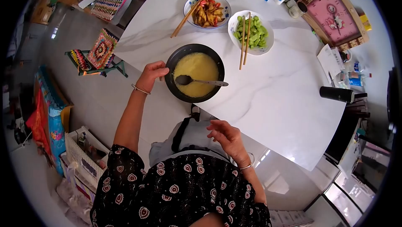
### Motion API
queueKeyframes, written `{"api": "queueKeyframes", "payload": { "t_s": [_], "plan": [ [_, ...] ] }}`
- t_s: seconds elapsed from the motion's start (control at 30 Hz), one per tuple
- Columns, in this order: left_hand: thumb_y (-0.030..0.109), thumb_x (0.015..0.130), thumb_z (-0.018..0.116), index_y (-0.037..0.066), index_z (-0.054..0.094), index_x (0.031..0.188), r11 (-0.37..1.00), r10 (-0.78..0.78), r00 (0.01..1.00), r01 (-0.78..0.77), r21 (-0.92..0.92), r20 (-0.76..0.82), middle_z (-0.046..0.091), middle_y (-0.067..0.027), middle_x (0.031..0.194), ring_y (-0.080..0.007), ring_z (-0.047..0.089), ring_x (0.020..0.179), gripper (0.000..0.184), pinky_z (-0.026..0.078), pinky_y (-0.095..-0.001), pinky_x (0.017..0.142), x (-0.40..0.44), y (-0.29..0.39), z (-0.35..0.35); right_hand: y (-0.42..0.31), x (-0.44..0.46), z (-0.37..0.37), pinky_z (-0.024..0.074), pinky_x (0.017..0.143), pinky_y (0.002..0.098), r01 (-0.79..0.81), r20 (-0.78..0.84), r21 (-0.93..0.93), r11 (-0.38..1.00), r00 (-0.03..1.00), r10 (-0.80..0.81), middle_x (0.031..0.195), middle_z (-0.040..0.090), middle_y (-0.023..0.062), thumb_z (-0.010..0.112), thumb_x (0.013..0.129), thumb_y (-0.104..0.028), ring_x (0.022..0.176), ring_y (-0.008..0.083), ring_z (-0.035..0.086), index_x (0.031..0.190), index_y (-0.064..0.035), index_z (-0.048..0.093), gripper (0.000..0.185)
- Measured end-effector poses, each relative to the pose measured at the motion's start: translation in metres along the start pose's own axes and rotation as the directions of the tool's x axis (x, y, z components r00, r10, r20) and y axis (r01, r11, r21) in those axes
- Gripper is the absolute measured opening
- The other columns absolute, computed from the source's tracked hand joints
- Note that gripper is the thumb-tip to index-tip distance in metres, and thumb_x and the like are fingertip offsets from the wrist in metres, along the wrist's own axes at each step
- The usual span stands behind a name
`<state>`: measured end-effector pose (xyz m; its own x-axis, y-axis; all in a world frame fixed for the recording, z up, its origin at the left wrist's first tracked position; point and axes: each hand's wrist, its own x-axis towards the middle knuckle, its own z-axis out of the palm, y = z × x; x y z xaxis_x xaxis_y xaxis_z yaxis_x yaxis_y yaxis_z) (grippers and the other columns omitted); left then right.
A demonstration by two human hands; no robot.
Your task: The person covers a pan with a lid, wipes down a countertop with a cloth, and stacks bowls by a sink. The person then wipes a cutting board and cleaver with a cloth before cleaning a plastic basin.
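Observation:
My left hand (153, 75) is closed at the left side of a black pan (172, 89), thumb against the rim; the exact grip is partly hidden. Yellow porridge-like food (196, 64) fills much of the pan. A dark spoon (183, 79) lies in it, its handle (213, 83) resting over the right rim. The pan is at the near edge of the white marbled table (276, 101). My right hand (227, 140) hangs in front of my body, below the table edge, fingers loosely bent and apart, holding nothing.
Beyond the pan stand a bowl of cooked vegetables (207, 14) and a bowl of green pods (256, 34), each with chopsticks across it. A pink clock (333, 15), papers (331, 64) and a black bottle (336, 94) line the right side. A folding stool (100, 53) stands left.

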<state>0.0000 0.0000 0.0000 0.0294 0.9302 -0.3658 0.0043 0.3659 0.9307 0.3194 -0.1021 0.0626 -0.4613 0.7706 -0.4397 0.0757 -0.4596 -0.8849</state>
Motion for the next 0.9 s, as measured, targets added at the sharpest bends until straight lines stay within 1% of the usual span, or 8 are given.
{"api": "queueKeyframes", "payload": {
  "t_s": [0.07, 0.17, 0.3, 0.37, 0.57, 0.7, 0.8, 0.9],
  "plan": [
    [0.023, 0.074, 0.064, 0.008, 0.052, 0.065, 1.000, 0.022, 1.000, -0.022, -0.015, -0.020, 0.047, 0.0022, 0.063, -0.0089, 0.043, 0.061, 0.021, 0.035, -0.0235, 0.058, -0.002, 0.002, 0.005, -0.001, -0.001, -0.002, 0.0488, 0.065, 0.0254, -0.019, -0.002, 0.004, 1.000, 1.000, 0.019, 0.099, 0.062, 0.0085, 0.054, 0.087, -0.007, 0.082, 0.0152, 0.061, 0.115, -0.0026, 0.052, 0.028],
    [0.022, 0.075, 0.064, 0.008, 0.053, 0.066, 0.999, 0.005, 1.000, -0.006, -0.038, -0.026, 0.047, 0.0025, 0.063, -0.0087, 0.043, 0.061, 0.020, 0.034, -0.0235, 0.058, -0.007, -0.006, 0.006, 0.002, -0.002, 0.003, 0.0483, 0.061, 0.0230, -0.014, -0.062, -0.019, 1.000, 0.998, 0.013, 0.092, 0.063, 0.0076, 0.054, 0.087, -0.008, 0.075, 0.0125, 0.061, 0.110, 0.0005, 0.051, 0.025],
    [0.022, 0.076, 0.063, 0.008, 0.053, 0.066, 0.999, 0.019, 1.000, -0.020, -0.030, -0.023, 0.047, 0.0032, 0.063, -0.0084, 0.042, 0.061, 0.020, 0.034, -0.0235, 0.058, -0.007, -0.004, 0.001, 0.005, 0.026, 0.000, 0.0480, 0.055, 0.0221, 0.111, -0.410, -0.093, 0.989, 0.901, -0.140, 0.087, 0.062, 0.0092, 0.053, 0.087, -0.008, 0.069, 0.0127, 0.061, 0.108, 0.0036, 0.051, 0.024],
    [0.023, 0.076, 0.063, 0.008, 0.053, 0.066, 1.000, 0.014, 0.999, -0.015, -0.026, -0.032, 0.047, 0.0036, 0.063, -0.0082, 0.041, 0.061, 0.020, 0.033, -0.0234, 0.059, -0.007, -0.003, 0.003, -0.009, 0.041, -0.004, 0.0482, 0.053, 0.0221, 0.111, -0.488, -0.182, 0.977, 0.853, -0.188, 0.084, 0.062, 0.0092, 0.054, 0.087, -0.009, 0.068, 0.0124, 0.061, 0.109, 0.0047, 0.050, 0.026],
    [0.026, 0.077, 0.063, 0.008, 0.055, 0.067, 0.997, -0.038, 0.999, 0.037, -0.074, -0.017, 0.046, 0.0046, 0.063, -0.0077, 0.037, 0.061, 0.022, 0.031, -0.0225, 0.060, -0.008, -0.009, 0.000, -0.028, 0.079, -0.008, 0.0471, 0.049, 0.0216, 0.070, -0.461, -0.139, 0.988, 0.878, -0.127, 0.081, 0.061, 0.0086, 0.057, 0.085, -0.010, 0.062, 0.0114, 0.059, 0.110, 0.0051, 0.049, 0.031],
    [0.028, 0.078, 0.063, 0.009, 0.056, 0.068, 0.995, -0.043, 0.999, 0.041, -0.096, -0.013, 0.046, 0.0054, 0.064, -0.0071, 0.037, 0.060, 0.023, 0.030, -0.0224, 0.060, -0.010, -0.007, 0.004, -0.030, 0.090, -0.007, 0.0459, 0.048, 0.0209, 0.045, -0.442, -0.098, 0.994, 0.893, -0.084, 0.079, 0.061, 0.0066, 0.059, 0.082, -0.007, 0.060, 0.0091, 0.058, 0.104, 0.0033, 0.052, 0.025],
    [0.028, 0.079, 0.063, 0.009, 0.057, 0.069, 0.996, -0.030, 1.000, 0.030, -0.086, 0.004, 0.046, 0.0058, 0.064, -0.0067, 0.037, 0.061, 0.023, 0.030, -0.0222, 0.060, -0.009, -0.007, 0.002, -0.042, 0.086, 0.006, 0.0452, 0.050, 0.0194, 0.062, -0.409, -0.083, 0.995, 0.908, -0.091, 0.078, 0.060, 0.0042, 0.062, 0.080, -0.005, 0.062, 0.0069, 0.056, 0.101, 0.0013, 0.053, 0.023],
    [0.028, 0.079, 0.063, 0.008, 0.057, 0.070, 0.997, -0.021, 1.000, 0.022, -0.075, 0.010, 0.046, 0.0059, 0.064, -0.0064, 0.037, 0.061, 0.023, 0.030, -0.0219, 0.060, -0.007, -0.011, 0.000, -0.044, 0.086, 0.023, 0.0447, 0.054, 0.0194, 0.173, -0.267, -0.076, 0.982, 0.945, -0.187, 0.076, 0.059, 0.0020, 0.063, 0.079, -0.004, 0.063, 0.0055, 0.054, 0.099, -0.0005, 0.054, 0.022]
  ]
}}
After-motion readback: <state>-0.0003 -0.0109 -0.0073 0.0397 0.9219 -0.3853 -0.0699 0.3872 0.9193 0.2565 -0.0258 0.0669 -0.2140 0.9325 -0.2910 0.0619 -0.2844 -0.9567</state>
